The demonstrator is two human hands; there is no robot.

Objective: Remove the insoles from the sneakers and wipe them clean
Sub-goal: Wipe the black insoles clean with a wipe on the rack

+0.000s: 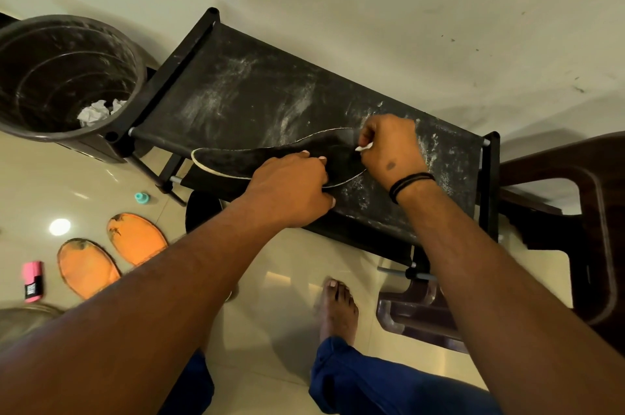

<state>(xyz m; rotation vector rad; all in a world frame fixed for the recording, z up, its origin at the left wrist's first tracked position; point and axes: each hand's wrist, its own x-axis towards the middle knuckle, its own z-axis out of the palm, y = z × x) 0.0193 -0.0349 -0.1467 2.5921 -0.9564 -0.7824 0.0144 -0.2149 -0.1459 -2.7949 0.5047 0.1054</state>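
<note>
While the left hand (pixel 291 188) presses a black insole (pixel 270 157) flat on the dusty rack (pixel 236 89), fingers loosely curled over it, the right hand (pixel 389 147) pinches a white wipe (pixel 363 146) against its end. Two orange insoles (pixel 111 252) lie on the floor, likely awaiting or past wiping; used tissue (pixel 98 111) sits in the bin (pixel 67 76).

Matt black fabric rack shelf (pixel 257 89), dusted with white powder, stretched on a black plastic frame (pixel 490 184) with grey metal rods (pixel 176 179). Dark matt insole (pixel 257 154) with pale edging. At 9 o'clock, a scuffed dark plastic bin (pixel 64 76) holding crumpled white paper (pixel 96 111). Glossy beige floor tiles (pixel 291 292); orange insoles (pixel 111 254), stained, at 8 o'clock.
</note>
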